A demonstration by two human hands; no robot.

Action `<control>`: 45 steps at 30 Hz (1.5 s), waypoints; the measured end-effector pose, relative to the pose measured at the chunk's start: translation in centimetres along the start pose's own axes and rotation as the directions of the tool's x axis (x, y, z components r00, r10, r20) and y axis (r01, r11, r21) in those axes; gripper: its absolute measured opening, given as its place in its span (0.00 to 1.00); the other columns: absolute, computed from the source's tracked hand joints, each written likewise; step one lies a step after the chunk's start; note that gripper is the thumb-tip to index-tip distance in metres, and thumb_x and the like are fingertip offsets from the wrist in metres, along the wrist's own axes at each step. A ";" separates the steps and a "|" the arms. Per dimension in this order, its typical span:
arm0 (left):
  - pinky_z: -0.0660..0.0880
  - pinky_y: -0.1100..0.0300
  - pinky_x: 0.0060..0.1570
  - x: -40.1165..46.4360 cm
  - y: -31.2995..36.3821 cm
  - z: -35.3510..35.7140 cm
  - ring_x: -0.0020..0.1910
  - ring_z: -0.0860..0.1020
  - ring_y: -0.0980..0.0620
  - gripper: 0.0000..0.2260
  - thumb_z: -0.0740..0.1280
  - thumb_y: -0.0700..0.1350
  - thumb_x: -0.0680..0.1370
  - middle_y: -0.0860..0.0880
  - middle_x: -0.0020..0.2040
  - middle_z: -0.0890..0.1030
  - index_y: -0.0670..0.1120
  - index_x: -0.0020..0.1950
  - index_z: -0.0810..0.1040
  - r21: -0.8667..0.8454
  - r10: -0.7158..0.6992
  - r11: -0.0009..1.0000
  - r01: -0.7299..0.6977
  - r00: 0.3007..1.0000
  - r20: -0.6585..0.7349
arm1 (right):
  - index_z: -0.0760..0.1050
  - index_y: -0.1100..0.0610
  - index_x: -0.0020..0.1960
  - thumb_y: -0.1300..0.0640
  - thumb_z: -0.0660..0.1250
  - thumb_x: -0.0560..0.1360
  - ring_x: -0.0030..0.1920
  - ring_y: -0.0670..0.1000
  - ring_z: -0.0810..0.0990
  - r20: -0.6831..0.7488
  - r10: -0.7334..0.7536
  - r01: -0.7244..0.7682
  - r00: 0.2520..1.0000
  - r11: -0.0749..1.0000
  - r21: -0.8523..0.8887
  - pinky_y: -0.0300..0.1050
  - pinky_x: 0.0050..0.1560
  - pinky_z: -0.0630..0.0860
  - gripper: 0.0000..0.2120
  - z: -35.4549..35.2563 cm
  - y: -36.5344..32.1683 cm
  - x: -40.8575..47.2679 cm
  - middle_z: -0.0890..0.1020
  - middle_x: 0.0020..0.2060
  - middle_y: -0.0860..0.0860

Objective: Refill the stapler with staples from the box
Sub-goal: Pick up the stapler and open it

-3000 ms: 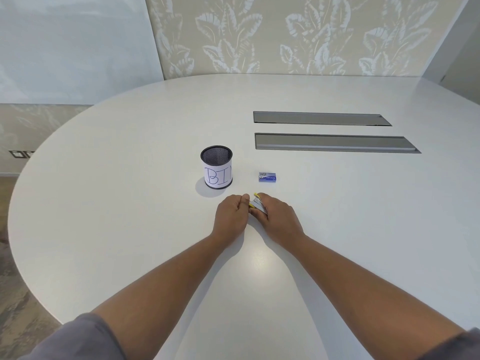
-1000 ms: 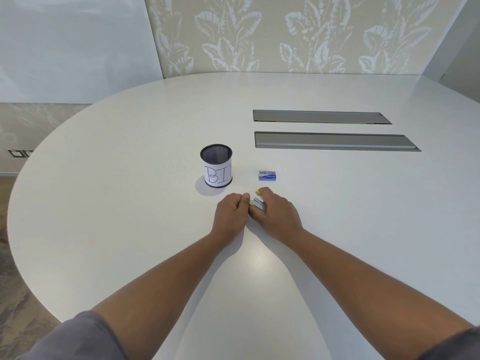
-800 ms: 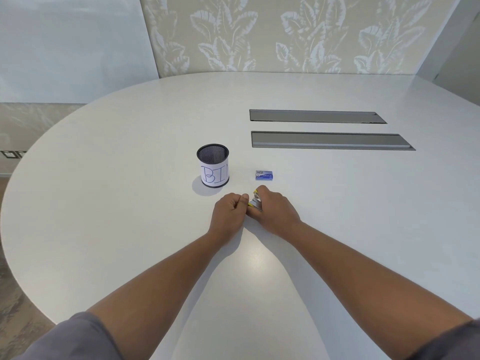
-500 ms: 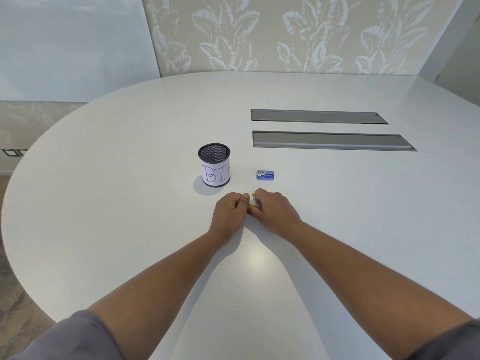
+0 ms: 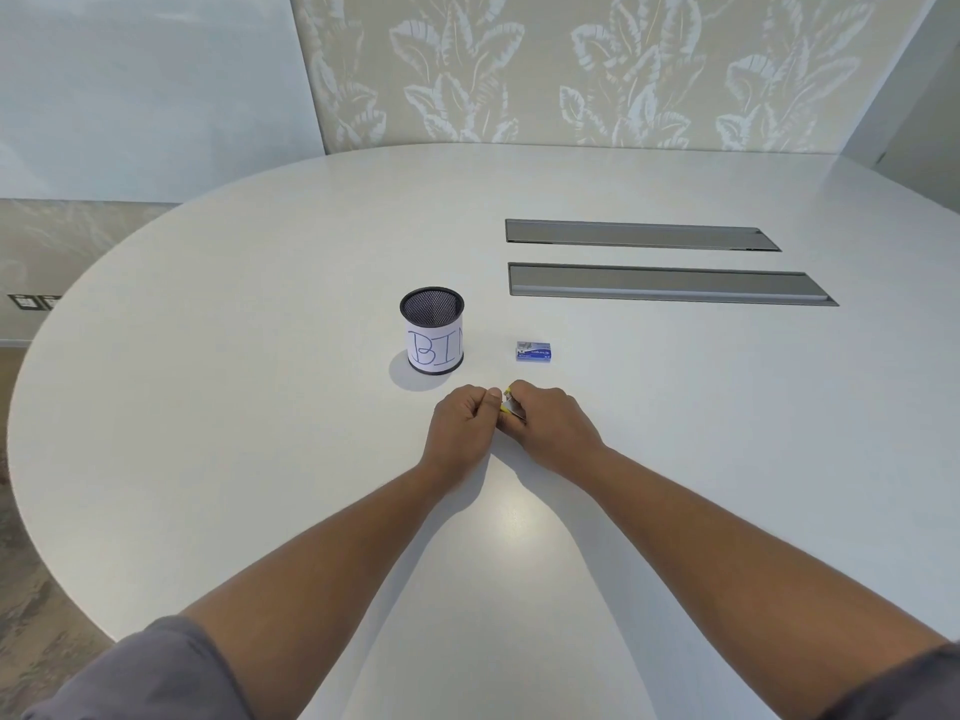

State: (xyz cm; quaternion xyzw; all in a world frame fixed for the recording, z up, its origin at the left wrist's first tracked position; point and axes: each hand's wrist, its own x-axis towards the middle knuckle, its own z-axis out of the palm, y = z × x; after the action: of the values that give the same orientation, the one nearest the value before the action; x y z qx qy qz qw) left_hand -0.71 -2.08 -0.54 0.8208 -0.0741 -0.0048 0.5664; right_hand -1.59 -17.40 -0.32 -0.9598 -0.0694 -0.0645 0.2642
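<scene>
A small stapler (image 5: 511, 406), yellow with a grey metal part, shows only as a sliver between my two hands on the white table (image 5: 260, 407). My left hand (image 5: 462, 426) has its fingers curled against the stapler's left end. My right hand (image 5: 550, 423) grips the stapler from the right and covers most of it. A little beyond the hands lies the small blue staple box (image 5: 533, 351), closed and untouched.
A black mesh cup (image 5: 432, 331) with a paper label reading BIN stands left of the staple box. Two long grey cable hatches (image 5: 665, 284) are set into the table farther back on the right. The table's curved edge runs along the left.
Both hands have stayed together on the stapler. Less of the grey metal part shows between them now. The box and cup have not moved.
</scene>
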 end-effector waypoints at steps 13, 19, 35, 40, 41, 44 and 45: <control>0.65 0.60 0.37 0.1 -0.1 0.1 0.34 0.70 0.55 0.19 0.62 0.47 0.83 0.52 0.33 0.73 0.45 0.33 0.71 0.018 -0.017 1.000 0.017 1.000 -0.005 | 0.71 0.51 0.50 0.35 0.68 0.73 0.37 0.53 0.75 -0.039 0.111 -0.106 0.993 0.988 0.112 0.45 0.37 0.68 0.20 0.6 0.4 0.1 0.78 0.37 0.46; 0.66 0.58 0.38 0.2 -0.2 0.2 0.35 0.70 0.53 0.18 0.62 0.48 0.83 0.50 0.34 0.74 0.44 0.34 0.72 0.018 -0.019 1.000 0.019 1.000 -0.007 | 0.68 0.52 0.41 0.33 0.65 0.72 0.34 0.55 0.75 -0.045 0.104 -0.099 0.994 0.989 0.108 0.49 0.35 0.70 0.22 0.5 0.5 0.0 0.77 0.32 0.47; 0.66 0.58 0.37 0.0 -0.2 0.2 0.34 0.69 0.53 0.18 0.62 0.47 0.84 0.51 0.33 0.72 0.43 0.34 0.71 0.041 0.013 0.999 -0.013 1.000 -0.013 | 0.61 0.50 0.37 0.34 0.64 0.73 0.29 0.50 0.66 -0.098 0.048 -0.036 0.994 0.992 0.117 0.47 0.31 0.65 0.22 0.9 0.7 -0.2 0.70 0.26 0.47; 0.65 0.58 0.36 0.0 0.0 0.2 0.34 0.69 0.54 0.19 0.62 0.47 0.84 0.52 0.32 0.71 0.47 0.32 0.69 0.060 0.017 0.998 -0.016 1.000 -0.016 | 0.57 0.51 0.35 0.37 0.65 0.76 0.29 0.51 0.61 -0.091 0.015 -0.006 0.996 0.996 0.094 0.48 0.31 0.61 0.24 1.0 0.8 -0.2 0.65 0.26 0.48; 0.65 0.58 0.37 0.0 -0.1 0.2 0.34 0.69 0.53 0.19 0.62 0.47 0.84 0.51 0.32 0.72 0.45 0.32 0.70 0.057 0.015 0.998 -0.015 1.000 -0.013 | 0.58 0.51 0.36 0.37 0.64 0.75 0.29 0.50 0.62 -0.094 0.020 -0.011 0.995 0.995 0.099 0.48 0.31 0.61 0.24 1.0 0.8 -0.2 0.66 0.26 0.48; 0.67 0.56 0.39 0.0 -0.1 0.2 0.36 0.70 0.51 0.19 0.61 0.48 0.84 0.47 0.35 0.74 0.38 0.37 0.72 0.051 0.012 0.999 -0.012 1.000 -0.012 | 0.64 0.49 0.39 0.36 0.66 0.74 0.29 0.48 0.69 -0.106 0.061 -0.048 0.992 0.991 0.125 0.45 0.31 0.64 0.20 1.0 0.9 -0.2 0.72 0.28 0.45; 0.68 0.56 0.39 -0.1 -0.1 0.2 0.36 0.71 0.51 0.19 0.61 0.48 0.84 0.46 0.36 0.75 0.38 0.37 0.73 0.048 0.011 0.999 -0.011 1.000 -0.013 | 0.65 0.49 0.40 0.36 0.67 0.74 0.30 0.48 0.71 -0.107 0.069 -0.055 0.992 0.990 0.128 0.45 0.31 0.65 0.19 1.0 0.9 -0.2 0.74 0.29 0.44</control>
State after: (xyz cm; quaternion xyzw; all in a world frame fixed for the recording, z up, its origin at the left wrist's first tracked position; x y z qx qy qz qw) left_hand -0.78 -2.22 -0.74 0.8337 -0.0749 0.0055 0.5471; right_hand -1.55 -17.68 -1.67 -0.9380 -0.0286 -0.1052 0.3291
